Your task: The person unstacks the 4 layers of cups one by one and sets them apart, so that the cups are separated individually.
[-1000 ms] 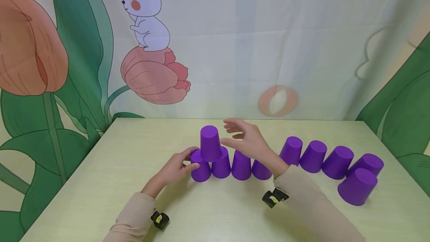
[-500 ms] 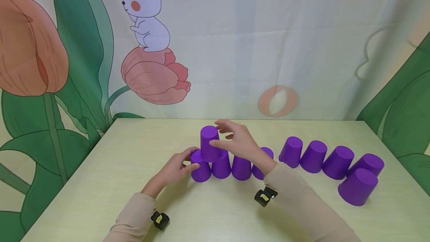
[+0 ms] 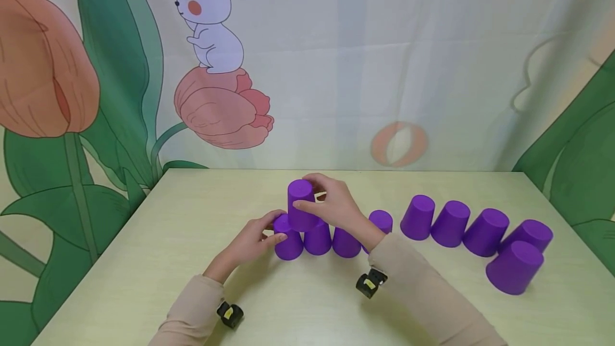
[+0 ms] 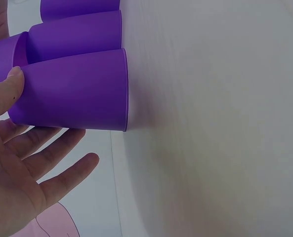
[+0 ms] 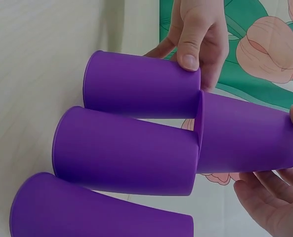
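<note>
Two upside-down purple cups, the left end cup (image 3: 288,247) and its neighbour (image 3: 317,242), carry a third purple cup (image 3: 300,212) across their tops. My left hand (image 3: 252,239) holds the left end cup near its top, thumb in front and fingers behind; the left wrist view shows the thumb (image 4: 10,91) on that cup's side. Around the upper cup, my right hand (image 3: 333,204) has its thumb on the near side and its fingers at the far side. In the right wrist view, the upper cup (image 5: 245,133) bridges the two lower ones.
Two more upside-down cups continue the row: one cup (image 3: 346,243) and another cup (image 3: 381,220), partly behind the right arm. Several others, such as this cup (image 3: 418,218) and the nearest cup (image 3: 515,268), stand at the right of the table (image 3: 298,308). A printed curtain (image 3: 312,95) hangs behind.
My right hand has moved left from beside the upper cup to around it, thumb and fingers now at its sides. The left hand and the cups stay in place.
</note>
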`<state>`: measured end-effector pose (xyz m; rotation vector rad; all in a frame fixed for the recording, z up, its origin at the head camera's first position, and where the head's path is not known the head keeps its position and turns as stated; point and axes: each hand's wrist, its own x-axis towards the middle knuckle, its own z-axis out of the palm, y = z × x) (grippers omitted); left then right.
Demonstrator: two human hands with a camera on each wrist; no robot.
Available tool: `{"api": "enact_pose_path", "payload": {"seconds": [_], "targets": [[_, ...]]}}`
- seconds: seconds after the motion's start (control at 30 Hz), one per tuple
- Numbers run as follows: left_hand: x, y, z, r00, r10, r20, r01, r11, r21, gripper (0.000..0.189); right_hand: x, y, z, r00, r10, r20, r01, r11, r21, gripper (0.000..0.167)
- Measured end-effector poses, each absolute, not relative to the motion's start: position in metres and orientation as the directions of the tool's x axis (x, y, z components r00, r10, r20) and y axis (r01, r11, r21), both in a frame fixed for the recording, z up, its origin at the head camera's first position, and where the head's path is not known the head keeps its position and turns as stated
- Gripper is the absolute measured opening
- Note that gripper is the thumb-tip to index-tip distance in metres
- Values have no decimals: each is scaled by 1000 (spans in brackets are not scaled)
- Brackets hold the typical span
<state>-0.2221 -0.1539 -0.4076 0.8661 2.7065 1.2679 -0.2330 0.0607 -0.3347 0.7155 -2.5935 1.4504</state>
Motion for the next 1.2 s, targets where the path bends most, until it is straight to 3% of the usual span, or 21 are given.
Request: {"api": "enact_pose_path", "payload": {"seconds": [1.2], "targets": [[-221, -152, -408, -857, 476, 198, 460, 532, 711, 40, -207, 96, -321, -866, -328, 378, -484, 360, -797, 46]]}}
